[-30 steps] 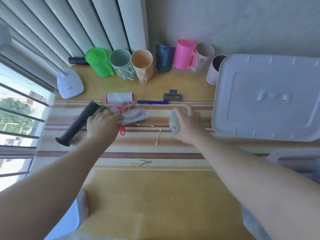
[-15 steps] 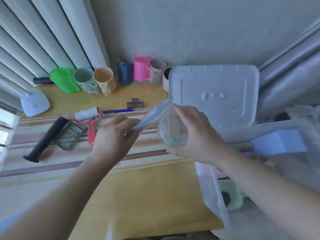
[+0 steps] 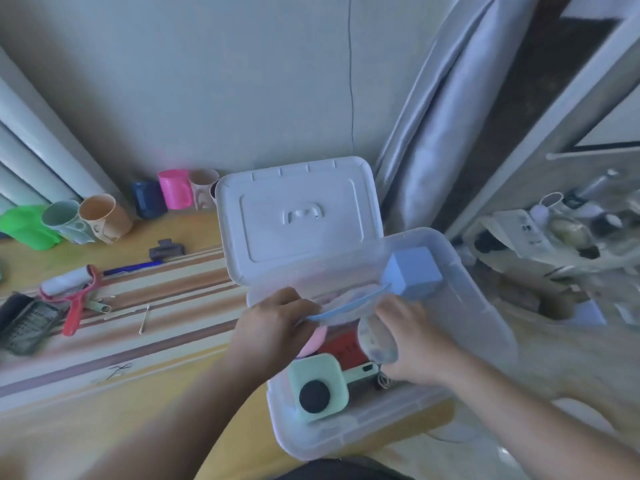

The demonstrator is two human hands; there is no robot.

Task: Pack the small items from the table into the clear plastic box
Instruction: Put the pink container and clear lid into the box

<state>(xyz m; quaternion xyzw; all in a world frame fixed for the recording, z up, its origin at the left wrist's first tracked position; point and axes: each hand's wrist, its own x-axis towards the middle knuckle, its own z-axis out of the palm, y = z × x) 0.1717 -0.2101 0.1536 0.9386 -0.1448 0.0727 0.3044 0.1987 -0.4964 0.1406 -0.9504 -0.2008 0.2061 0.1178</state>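
Box [image 3: 478, 306] w/ 2 hands [image 3: 277, 327] [image 3: 412, 344], 1 bag [image 3: 349, 306]

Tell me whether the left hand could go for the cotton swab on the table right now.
Probably not yet: the left hand is pinching the zip bag over the clear box. The path to the cotton swab itself looks free.

left hand [image 3: 277, 327]: bare, no rings or bands that I can spot, fingers look short and rounded, kinda blurry though
right hand [image 3: 412, 344]: bare too, nothing on the fingers or the wrist as far as I can tell
left forearm [image 3: 180, 417]: bare the whole visible length, no sleeve, no watch
right forearm [image 3: 526, 417]: same deal, no sleeve, no strap
clothing [image 3: 339, 471]: just a dark patch at the bottom edge, too little showing to say what it is
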